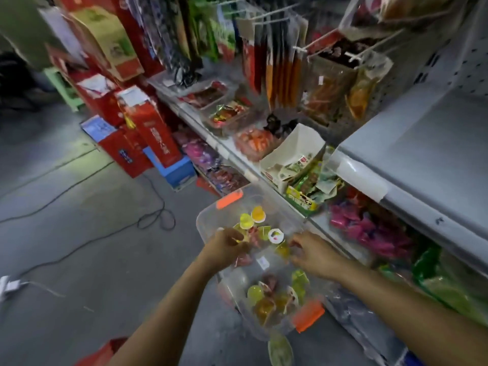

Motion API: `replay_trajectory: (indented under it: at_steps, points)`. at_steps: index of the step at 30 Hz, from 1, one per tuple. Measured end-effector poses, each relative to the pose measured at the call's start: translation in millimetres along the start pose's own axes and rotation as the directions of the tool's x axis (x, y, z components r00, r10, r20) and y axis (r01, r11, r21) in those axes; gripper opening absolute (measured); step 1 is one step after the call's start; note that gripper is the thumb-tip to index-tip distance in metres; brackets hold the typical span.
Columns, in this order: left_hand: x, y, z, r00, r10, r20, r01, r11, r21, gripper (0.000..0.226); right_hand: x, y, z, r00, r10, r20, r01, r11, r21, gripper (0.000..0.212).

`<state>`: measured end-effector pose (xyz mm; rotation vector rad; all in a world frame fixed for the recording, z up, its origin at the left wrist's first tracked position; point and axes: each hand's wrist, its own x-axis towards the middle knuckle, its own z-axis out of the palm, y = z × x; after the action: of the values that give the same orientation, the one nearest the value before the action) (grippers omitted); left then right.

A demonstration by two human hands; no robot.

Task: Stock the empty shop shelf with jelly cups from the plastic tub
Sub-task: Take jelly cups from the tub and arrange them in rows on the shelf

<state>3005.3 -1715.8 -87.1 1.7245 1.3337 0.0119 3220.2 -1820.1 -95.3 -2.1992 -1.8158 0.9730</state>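
Observation:
A clear plastic tub [208,215] with orange latches stands low in front of the shelving and holds several jelly cups [257,215] in yellow, orange, green and red. Both of my hands reach down into it. My left hand [227,247] has its fingers curled around cups near the tub's left wall. My right hand [310,250] curls its fingers over a yellow cup in the middle. The bare grey shelf [422,143] lies to the upper right, with nothing on it.
Boxes and trays of snacks [295,165] fill the shelf left of the bare one, with hanging packets above. Pink and green packets [375,228] sit on the lower shelf. Red cartons [148,133] and black cables [155,217] lie on the floor at left.

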Motion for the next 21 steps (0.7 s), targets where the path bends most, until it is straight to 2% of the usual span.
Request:
replay_trajectory:
  at_steps: [2,4,8,12,16,19,21]
  points:
    - [43.7,-15.8,18.0,0.994,-0.103,0.026,0.103,0.995,-0.002,0.033,45.6,16.0,22.7,0.997,0.043,0.060,-0.041,0.999,-0.035,0.028]
    - [81.3,-32.0,36.3,0.985,-0.168,0.040,0.165,0.984,0.073,0.036,86.3,28.9,43.3,0.991,0.074,0.108,-0.064,0.994,-0.094,0.036]
    - [143.4,-62.4,75.3,0.980,-0.193,0.053,0.183,0.972,0.150,0.042,149.2,51.1,79.3,0.979,0.142,0.147,-0.105,0.967,-0.234,0.052]
    - [188.4,-93.0,109.9,0.977,-0.214,-0.015,0.200,0.883,0.425,0.065,188.1,62.6,114.2,0.975,0.149,0.162,-0.071,0.909,-0.410,0.065]
    - [206.9,-108.4,126.6,0.980,-0.196,-0.046,0.180,0.750,0.637,0.071,207.2,65.7,136.8,0.982,0.113,0.152,-0.010,0.832,-0.555,0.063]
    - [215.1,-113.7,131.9,0.986,-0.164,-0.043,0.144,0.679,0.720,0.078,217.1,61.5,141.0,0.989,0.094,0.116,-0.003,0.789,-0.614,0.060]
    - [217.7,-116.6,135.8,0.988,-0.149,-0.031,0.122,0.656,0.745,0.085,217.0,59.9,140.9,0.990,0.086,0.107,0.001,0.775,-0.632,0.051]
